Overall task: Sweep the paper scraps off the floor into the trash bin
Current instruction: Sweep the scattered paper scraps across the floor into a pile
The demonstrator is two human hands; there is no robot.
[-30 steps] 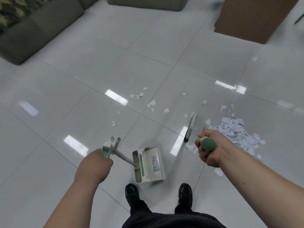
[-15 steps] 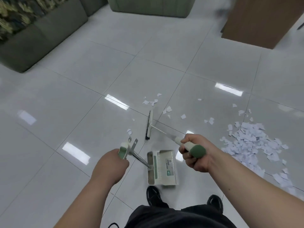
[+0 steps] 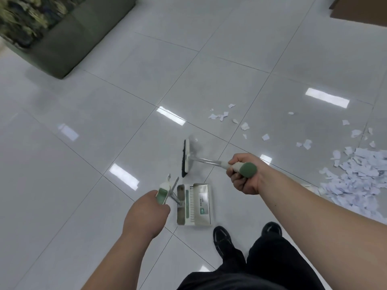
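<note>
My right hand [image 3: 244, 175] grips the green-capped handle of a broom [image 3: 187, 158], whose black-bristled head stands on the floor left of the hand. My left hand [image 3: 146, 214] grips the green handle of a white dustpan [image 3: 195, 204] that rests on the tiles just below the broom head. A big pile of white paper scraps [image 3: 356, 181] lies at the right edge. Several loose scraps [image 3: 245, 126] are scattered beyond the broom. No trash bin is in view.
A green sofa [image 3: 69, 38] with a camouflage cover fills the upper left. A brown cabinet [image 3: 360, 9] sits at the top right corner. My black shoes [image 3: 223, 240] stand just right of the dustpan on the glossy white tiles.
The broom head has swung from beside the scrap pile leftward to above the dustpan. My view has shifted left, so the pile now sits at the right edge. The dustpan handle stayed in my left hand.
</note>
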